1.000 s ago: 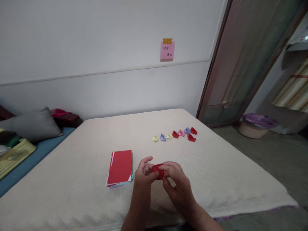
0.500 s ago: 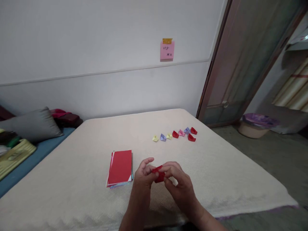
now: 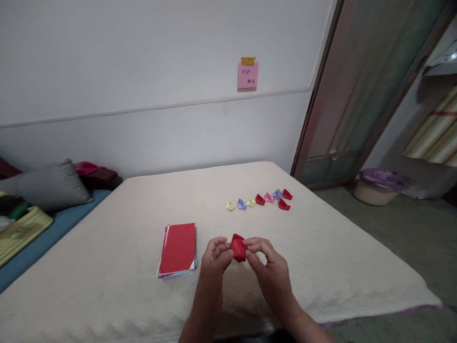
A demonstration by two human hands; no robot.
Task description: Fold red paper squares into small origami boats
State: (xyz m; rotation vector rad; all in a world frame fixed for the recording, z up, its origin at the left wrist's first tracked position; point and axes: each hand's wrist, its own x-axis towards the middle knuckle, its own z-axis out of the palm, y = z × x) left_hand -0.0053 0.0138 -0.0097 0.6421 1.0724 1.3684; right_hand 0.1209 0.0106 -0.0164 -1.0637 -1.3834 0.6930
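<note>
A small folded red paper boat (image 3: 238,247) is held between both hands above the near part of the bed. My left hand (image 3: 215,257) pinches its left side between thumb and fingers. On the right side, my right hand (image 3: 267,259) grips it with thumb and forefinger. To the left of my hands lies a stack of coloured paper (image 3: 177,248) with a red sheet on top. Farther off, several folded paper boats (image 3: 260,199) in yellow, purple, red and pink stand in a slanting row, with another red one (image 3: 284,205) in front of its right end.
A cream cover (image 3: 124,228) spreads over the flat surface up to the white wall. At left are a grey cushion (image 3: 46,186) and a yellow bag (image 3: 24,232). A pink note (image 3: 247,75) is taped to the wall. A lined bin (image 3: 378,188) stands on the floor at right.
The red paper boat has been turned and lifted slightly, so more of its folded shape shows. My fingers have shifted outward to its two sides.
</note>
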